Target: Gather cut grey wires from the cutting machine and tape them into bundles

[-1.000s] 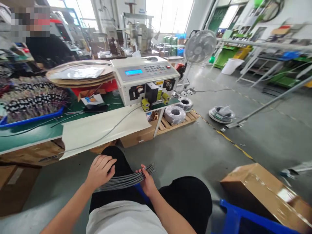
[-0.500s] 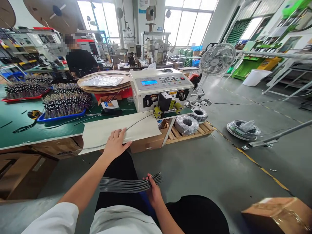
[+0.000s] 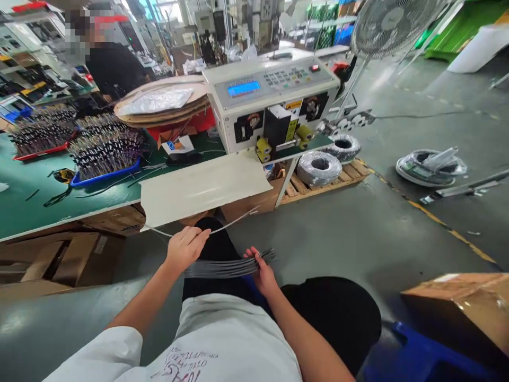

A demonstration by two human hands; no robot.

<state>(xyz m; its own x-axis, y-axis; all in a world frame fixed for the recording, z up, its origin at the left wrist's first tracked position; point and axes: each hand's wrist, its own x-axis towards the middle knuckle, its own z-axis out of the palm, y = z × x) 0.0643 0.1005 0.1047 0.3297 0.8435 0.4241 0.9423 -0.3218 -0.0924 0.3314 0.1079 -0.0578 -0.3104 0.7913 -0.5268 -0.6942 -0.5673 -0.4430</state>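
My left hand (image 3: 187, 245) is closed on a single grey cable (image 3: 234, 222), held in front of the cream sheet's lower edge. Lower and to the right, my right hand (image 3: 260, 269) grips a bundle of grey cables (image 3: 222, 269) near its right end, above my lap. The cream sheet (image 3: 199, 188) slopes down from the table's edge. Behind it stands a white machine (image 3: 238, 109) with a lit blue display, a black block and yellow-green rollers at its front.
Blue tray (image 3: 107, 176) and red tray (image 3: 43, 151) of wired parts stand on the green table (image 3: 24, 212). Wrapped coils (image 3: 319, 168) lie on a pallet. A fan (image 3: 389, 26) is behind at right, cardboard box (image 3: 469, 302) at lower right, and a person in black (image 3: 113, 69) at back left.
My left hand has lifted the single cable off the sheet and away from the rollers, towards me. The bundle stays in my right hand. The view has tilted down and closer.
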